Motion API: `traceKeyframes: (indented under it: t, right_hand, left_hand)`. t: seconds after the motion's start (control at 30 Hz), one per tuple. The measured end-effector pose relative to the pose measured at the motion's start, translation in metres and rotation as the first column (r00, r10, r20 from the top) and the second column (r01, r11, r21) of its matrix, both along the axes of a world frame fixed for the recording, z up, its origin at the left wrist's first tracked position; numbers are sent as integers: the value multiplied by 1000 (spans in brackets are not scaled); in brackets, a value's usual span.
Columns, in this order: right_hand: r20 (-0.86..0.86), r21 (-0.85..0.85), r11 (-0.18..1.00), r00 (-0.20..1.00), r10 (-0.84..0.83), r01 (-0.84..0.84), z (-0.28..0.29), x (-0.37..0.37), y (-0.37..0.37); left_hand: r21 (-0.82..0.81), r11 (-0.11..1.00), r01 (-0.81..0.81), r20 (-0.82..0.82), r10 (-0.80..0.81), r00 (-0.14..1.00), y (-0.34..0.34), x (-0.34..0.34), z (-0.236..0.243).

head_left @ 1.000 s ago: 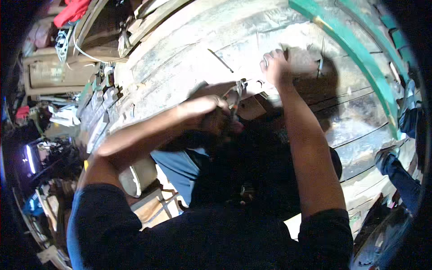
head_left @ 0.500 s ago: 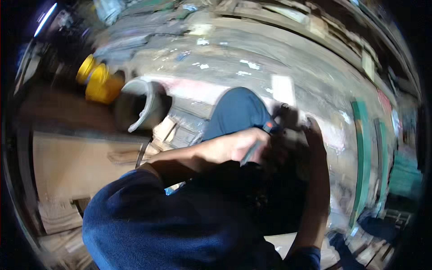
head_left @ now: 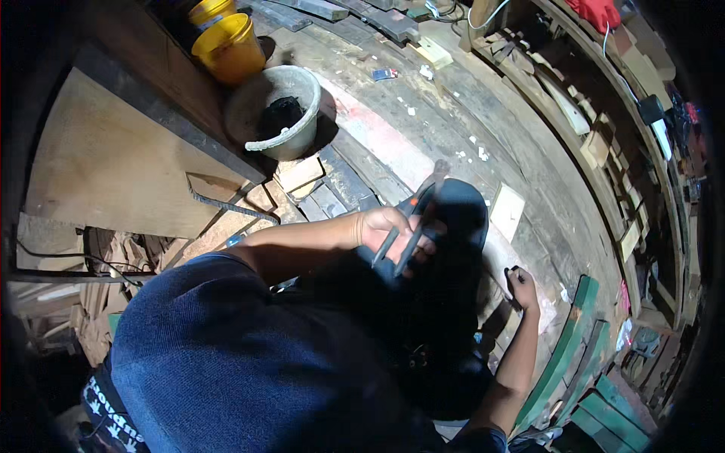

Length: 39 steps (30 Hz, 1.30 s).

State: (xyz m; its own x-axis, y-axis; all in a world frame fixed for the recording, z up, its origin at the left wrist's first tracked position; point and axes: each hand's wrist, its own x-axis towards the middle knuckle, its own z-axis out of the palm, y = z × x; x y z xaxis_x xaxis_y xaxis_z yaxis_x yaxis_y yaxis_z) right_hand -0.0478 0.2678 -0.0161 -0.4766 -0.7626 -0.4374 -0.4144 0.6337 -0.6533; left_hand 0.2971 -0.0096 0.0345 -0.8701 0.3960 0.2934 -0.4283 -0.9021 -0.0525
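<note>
My left hand (head_left: 393,234) is closed around dark, long-handled pliers (head_left: 387,248), held over my knee. Their two handles point back toward me, and the blurred head lies beyond my fingers. An orange spot marks the pliers near the joint. Off to the right, my right hand (head_left: 522,288) is low near the plank floor with its fingers curled in. A small dark patch shows at those fingers; whether it is a held thing or shadow, I cannot make out. A pale flat wooden piece (head_left: 507,213) lies between my knee and that hand.
A grey bucket (head_left: 302,121) with dark contents and yellow buckets (head_left: 230,49) stand at the far left. A plywood panel (head_left: 121,158) is on the left. Green boards (head_left: 563,347) lie at the right, and a wooden rack (head_left: 574,113) runs along the far right.
My hands were close together over my knee and are now apart. The right hand has moved down and right; the left still holds the pliers. The view has turned.
</note>
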Motion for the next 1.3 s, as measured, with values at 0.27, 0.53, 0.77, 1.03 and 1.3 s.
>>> traceKeyframes:
  t: [0.27, 0.53, 0.77, 1.03, 1.3]
  right_hand:
    - [27, 21, 998, 998, 58, -59, 3, -5, -9]
    - [26, -114, 993, 1000, -8, 11, -4, -23, 11]
    - [59, -55, 971, 971, -230, 233, -15, -69, 112]
    - [-306, -56, 975, 926, -221, 214, 16, -33, 168]
    - [-298, -261, 820, 766, -570, 509, 120, 49, 232]
  left_hand:
    - [-63, 997, -53, 65, 57, 996, -3, 2, 8]
    - [-106, 990, -89, 48, 95, 994, -5, 4, 2]
    - [-81, 993, -84, 94, 92, 991, -7, 5, 0]
    - [-314, 936, -157, 435, 289, 853, -34, 17, 66]
    - [-868, 155, 471, 444, 665, 600, -193, 58, 31]
